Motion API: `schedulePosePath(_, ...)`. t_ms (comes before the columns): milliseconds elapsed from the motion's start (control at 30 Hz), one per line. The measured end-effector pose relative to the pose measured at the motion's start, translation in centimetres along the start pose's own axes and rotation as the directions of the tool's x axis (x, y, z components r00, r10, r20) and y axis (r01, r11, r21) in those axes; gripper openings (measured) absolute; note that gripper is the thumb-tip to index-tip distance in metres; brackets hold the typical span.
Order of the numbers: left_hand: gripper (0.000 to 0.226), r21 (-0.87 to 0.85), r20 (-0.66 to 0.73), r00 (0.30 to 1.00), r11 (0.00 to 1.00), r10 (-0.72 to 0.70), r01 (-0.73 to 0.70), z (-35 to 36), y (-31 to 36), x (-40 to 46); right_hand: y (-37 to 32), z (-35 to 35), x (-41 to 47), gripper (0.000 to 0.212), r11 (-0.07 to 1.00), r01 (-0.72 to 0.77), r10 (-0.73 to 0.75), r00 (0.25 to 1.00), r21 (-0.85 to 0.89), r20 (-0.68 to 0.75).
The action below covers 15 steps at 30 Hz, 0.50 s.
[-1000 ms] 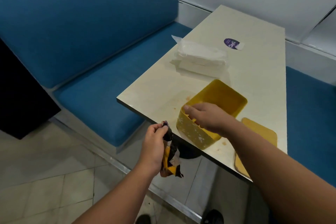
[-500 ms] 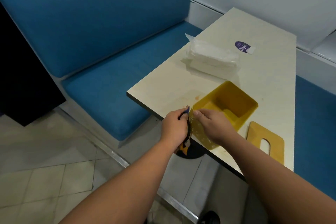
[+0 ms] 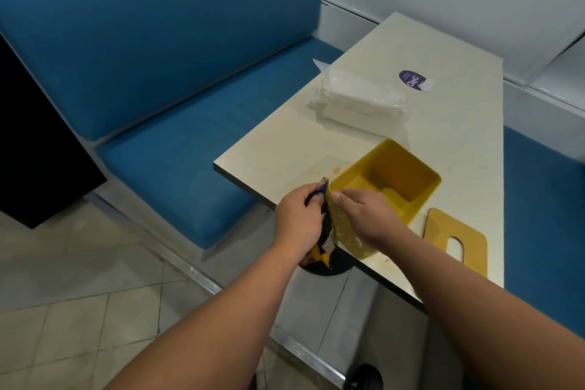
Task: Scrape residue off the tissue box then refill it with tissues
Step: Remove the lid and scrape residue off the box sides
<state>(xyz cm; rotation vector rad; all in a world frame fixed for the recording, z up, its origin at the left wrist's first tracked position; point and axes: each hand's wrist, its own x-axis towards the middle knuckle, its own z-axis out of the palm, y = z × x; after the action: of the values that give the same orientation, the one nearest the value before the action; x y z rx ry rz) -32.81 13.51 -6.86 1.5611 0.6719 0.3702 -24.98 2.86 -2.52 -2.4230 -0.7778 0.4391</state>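
Tissue box (image 3: 384, 196) unlabelled; table sticker (image 3: 411, 80) reads "ClayG".

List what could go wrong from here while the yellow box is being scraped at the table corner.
1. The yellow tissue box sits at the table edge, steadied only by the right hand; a hard scrape could push it off.
2. The left hand works the scraper close to the right hand's fingers, so a slip could hit them.
3. Loosened residue could fall inside the open box before the tissue pack goes in.
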Motion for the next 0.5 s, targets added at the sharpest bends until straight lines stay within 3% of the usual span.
schedulePosePath(167, 0.024, 0.364, 0.037, 0.998, 0.931, -0.043, 0.027, -1.0, -1.1, 0.5, 0.1, 0.0, 0.0, 0.041, 1.000, -0.023, 0.023, 1.000, 0.012, 0.000)
schedulePosePath(300, 0.025, 0.348, -0.095, 0.995, 0.936, -0.021, 0.053, -1.4, -1.9, 0.3, 0.1, -0.1, 0.1, 0.041, 0.998, -0.033, 0.032, 0.999, 0.046, 0.017)
schedulePosePath(500, 0.025, 0.349, -0.035, 0.999, 0.936, -0.031, 0.041, 0.5, -1.9, 0.1, 0.0, 0.0, 0.0, 0.041, 1.000, -0.014, 0.014, 1.000, 0.026, 0.022)
